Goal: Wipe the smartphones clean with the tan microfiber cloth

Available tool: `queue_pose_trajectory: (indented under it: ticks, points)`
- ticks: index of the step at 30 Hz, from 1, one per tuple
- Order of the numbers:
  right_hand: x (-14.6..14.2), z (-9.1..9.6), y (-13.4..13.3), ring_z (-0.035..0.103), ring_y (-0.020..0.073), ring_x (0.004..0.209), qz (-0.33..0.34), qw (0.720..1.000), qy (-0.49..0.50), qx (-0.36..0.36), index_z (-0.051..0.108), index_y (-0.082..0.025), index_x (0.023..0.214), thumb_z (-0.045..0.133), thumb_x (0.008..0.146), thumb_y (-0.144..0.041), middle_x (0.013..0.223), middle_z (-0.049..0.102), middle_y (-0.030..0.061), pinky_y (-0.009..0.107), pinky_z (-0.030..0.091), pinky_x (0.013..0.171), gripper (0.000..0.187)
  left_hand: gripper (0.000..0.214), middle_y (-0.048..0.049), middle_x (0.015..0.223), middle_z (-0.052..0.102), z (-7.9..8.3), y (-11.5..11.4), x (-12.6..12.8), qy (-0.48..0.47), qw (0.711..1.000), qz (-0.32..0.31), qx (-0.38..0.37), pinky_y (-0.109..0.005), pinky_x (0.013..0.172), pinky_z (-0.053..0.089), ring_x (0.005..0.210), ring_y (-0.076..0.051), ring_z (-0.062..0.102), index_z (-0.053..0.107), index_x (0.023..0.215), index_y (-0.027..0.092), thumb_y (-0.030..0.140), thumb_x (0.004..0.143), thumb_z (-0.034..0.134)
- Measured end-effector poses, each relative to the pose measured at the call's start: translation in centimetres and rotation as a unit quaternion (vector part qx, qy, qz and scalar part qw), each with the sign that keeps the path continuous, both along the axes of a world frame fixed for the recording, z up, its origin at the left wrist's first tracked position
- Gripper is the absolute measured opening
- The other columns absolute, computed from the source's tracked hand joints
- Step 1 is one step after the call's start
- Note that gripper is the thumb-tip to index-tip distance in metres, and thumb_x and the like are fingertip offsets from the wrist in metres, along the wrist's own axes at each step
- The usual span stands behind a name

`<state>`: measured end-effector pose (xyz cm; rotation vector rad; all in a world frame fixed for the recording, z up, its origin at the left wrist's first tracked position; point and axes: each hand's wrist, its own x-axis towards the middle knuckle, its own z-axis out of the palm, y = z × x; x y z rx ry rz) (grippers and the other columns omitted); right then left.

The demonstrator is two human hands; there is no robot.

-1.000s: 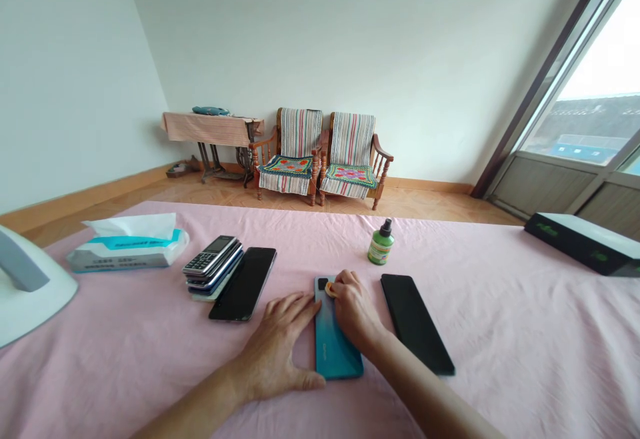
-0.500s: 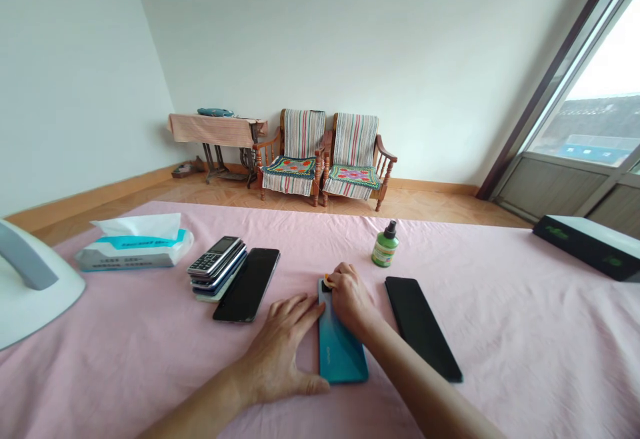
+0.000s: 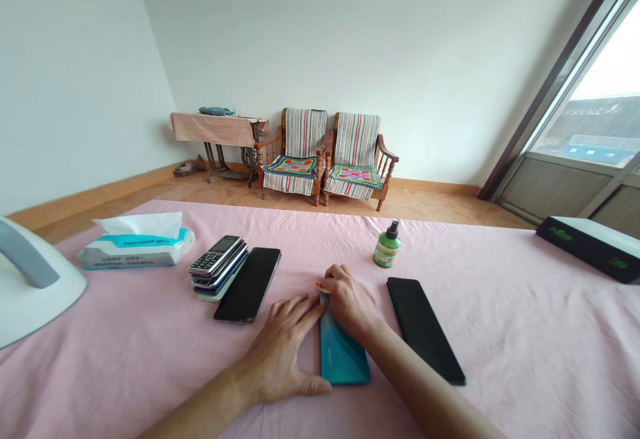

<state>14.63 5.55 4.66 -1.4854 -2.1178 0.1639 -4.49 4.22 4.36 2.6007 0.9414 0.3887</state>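
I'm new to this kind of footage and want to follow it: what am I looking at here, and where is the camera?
There is no machine here, just a person's two bare hands. One camera, worn on the head, looks forward and down. The left hand is spread beside a blue phone, fingertips at its edge. The right hand pinches a small yellowish piece, mostly hidden, at the phone's far end. On the pink cloth, to the left, are a dark phone, a stack of phones and a tissue pack; to the right, a green bottle and another dark phone. Two chairs stand beyond.
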Motion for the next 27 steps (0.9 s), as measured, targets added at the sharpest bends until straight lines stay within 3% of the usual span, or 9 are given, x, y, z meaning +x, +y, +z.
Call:
queue_pose_trajectory:
  ticks: [5,10,15,22,27]
  points:
    - [-0.2,0.4,-1.3,0.051,0.0160,0.088,0.012,1.000,-0.014,0.001,0.067,-0.021,0.082,0.043,0.092,-0.007,0.090,0.056,0.0038,0.024,0.040,0.074,0.028,0.109,-0.0185,0.134,0.048,-0.1,-0.5,0.4,-0.061,0.997,0.054,-0.006,-0.056,0.104,0.033,0.124,-0.042,0.042,0.043,0.134,0.015,0.063,0.044,0.083]
    - [-0.2,0.7,-1.3,0.051,0.0158,0.088,0.008,1.000,-0.016,-0.010,0.066,-0.020,0.081,0.044,0.092,-0.006,0.091,0.056,0.0041,0.024,0.040,0.074,0.029,0.110,-0.0187,0.132,0.049,-0.4,-0.6,0.4,-0.085,0.994,0.064,0.003,-0.058,0.102,0.035,0.122,-0.043,0.044,0.041,0.132,0.016,0.059,0.041,0.085]
    - [-0.8,-0.1,-4.6,0.050,0.0158,0.085,0.067,0.998,0.013,0.008,0.066,-0.022,0.077,0.046,0.093,-0.010,0.087,0.058,0.0025,0.026,0.040,0.073,0.029,0.113,-0.0164,0.131,0.049,-0.7,-0.6,0.4,-0.083,0.995,0.062,0.010,-0.057,0.101,0.036,0.121,-0.041,0.045,0.034,0.134,0.020,0.047,0.039,0.089]
    - [-1.2,-1.2,-9.4,0.050,0.0168,0.086,0.094,0.992,0.089,-0.003,0.065,-0.021,0.081,0.053,0.084,-0.004,0.091,0.059,0.0023,0.026,0.042,0.071,0.021,0.105,-0.0158,0.135,0.048,-0.9,-0.5,0.5,-0.058,0.997,0.049,0.030,-0.053,0.104,0.034,0.123,-0.038,0.044,0.035,0.136,0.018,0.047,0.048,0.084]
    - [-0.4,-1.0,-8.8,0.051,0.0161,0.081,0.066,0.995,0.075,-0.007,0.064,-0.018,0.078,0.049,0.085,-0.002,0.087,0.058,0.0042,0.025,0.043,0.069,0.023,0.108,-0.0127,0.142,0.044,-0.3,-0.4,0.4,-0.015,0.999,0.029,0.028,-0.050,0.107,0.031,0.128,-0.036,0.040,0.038,0.140,0.020,0.054,0.048,0.084]
